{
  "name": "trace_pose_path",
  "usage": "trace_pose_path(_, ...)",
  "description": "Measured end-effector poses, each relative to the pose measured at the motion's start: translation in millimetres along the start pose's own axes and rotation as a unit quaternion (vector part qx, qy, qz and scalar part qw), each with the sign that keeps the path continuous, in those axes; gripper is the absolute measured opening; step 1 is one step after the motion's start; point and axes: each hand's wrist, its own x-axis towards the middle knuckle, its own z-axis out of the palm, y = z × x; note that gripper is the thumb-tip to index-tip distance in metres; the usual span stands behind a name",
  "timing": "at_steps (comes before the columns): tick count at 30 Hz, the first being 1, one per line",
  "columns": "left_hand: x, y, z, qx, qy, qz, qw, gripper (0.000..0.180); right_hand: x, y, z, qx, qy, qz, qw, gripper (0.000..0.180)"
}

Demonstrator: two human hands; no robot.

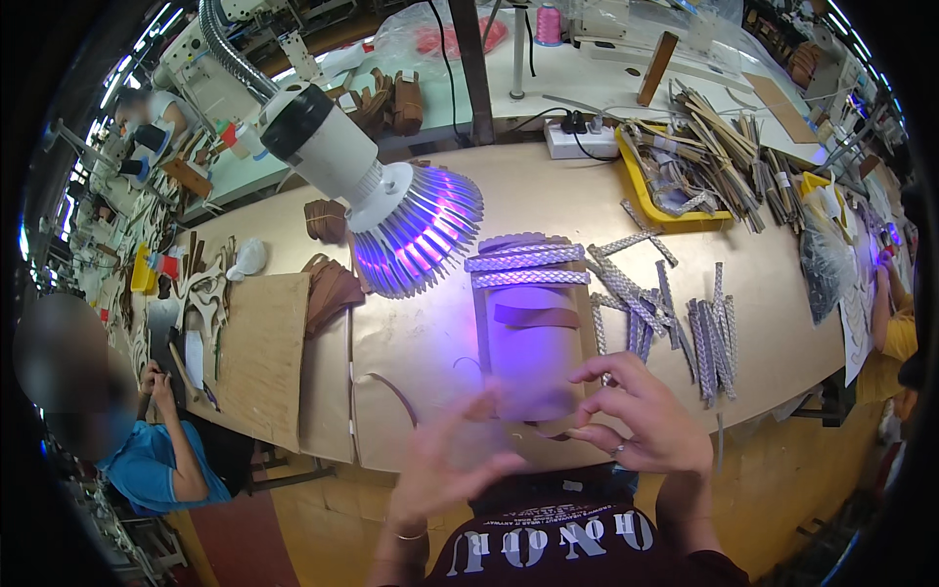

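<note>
Under purple lamp (411, 230): right hand (641, 416) pinches sole piece (528, 367) near edge; left hand (440, 465) blurred, fingers spread, just beside.

Open bench (430, 342) surface left of the purple-lit board (528, 342), passable. Lamp head (391, 215) overhanging the board's upper left. Braided strips (528, 259) across its far edge; loose strip pile (675, 323) crowding the right. Near edge occupied by both hands.

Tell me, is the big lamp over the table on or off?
On. The lamp glows purple between its white fins and casts a purple patch on the card just beyond the right hand.
</note>
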Motion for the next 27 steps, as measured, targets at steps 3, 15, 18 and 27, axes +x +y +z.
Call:
trace_pose_path(3,7.5,24.9,19.4,-0.02,-0.095,-0.035,0.995,0.057,8.5,-3.7,5.0,-0.035,-0.01,-0.044,0.998,0.019)
trace_pose_path(15,36.6,-19.4,59.7,-0.316,0.232,-0.046,0.919,0.024,0.9,19.7,42.0,0.26,0.1,0.185,0.943,0.037)
trace_pose_path(18,38.9,-29.4,49.7,-0.311,0.242,-0.103,0.913,0.029,9.1,30.3,34.9,0.182,0.175,0.194,0.948,0.025)
trace_pose_path(27,43.6,-43.3,37.3,-0.289,0.245,-0.115,0.918,0.036,32.6,33.1,29.6,0.157,0.14,0.18,0.961,0.022)
